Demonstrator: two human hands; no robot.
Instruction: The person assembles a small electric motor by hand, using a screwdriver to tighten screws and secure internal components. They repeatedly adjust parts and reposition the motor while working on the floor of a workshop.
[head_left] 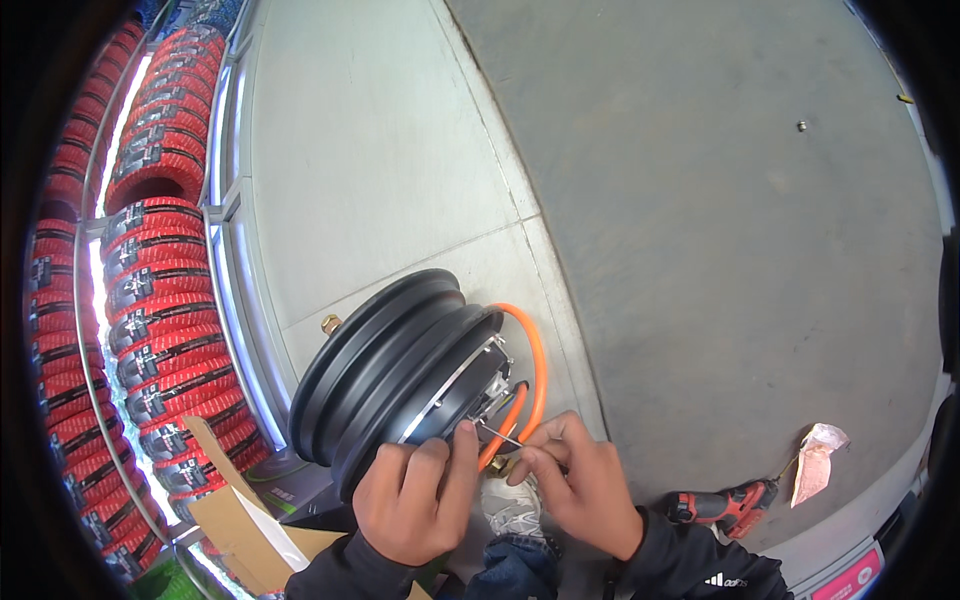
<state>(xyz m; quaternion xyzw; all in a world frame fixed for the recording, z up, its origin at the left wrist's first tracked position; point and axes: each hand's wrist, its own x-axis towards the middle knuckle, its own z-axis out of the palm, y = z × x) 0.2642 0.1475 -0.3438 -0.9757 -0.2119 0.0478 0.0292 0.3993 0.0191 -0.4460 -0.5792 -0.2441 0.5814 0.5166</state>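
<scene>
A black hub motor wheel (385, 370) stands tilted on the pale paving, its hub facing right. An orange cable (540, 352) loops out from the hub. My left hand (415, 500) is against the wheel's near side, fingers bent, the index fingertip pressed beside the hub's metal fittings (492, 398). Between the thumb and curled fingers of my right hand (583, 483) is a thin metal rod (497, 433), which looks like a hex key. Its far end reaches the hub by my left fingertip. The exact contact there is hidden.
At the left, red-wrapped tyres (165, 300) stack in a metal rack. An open cardboard box (235, 535) sits left of my arm. A red and black power drill (725, 507) lies right, beside a crumpled packet (818, 465). My shoe (512, 507) is below the wheel.
</scene>
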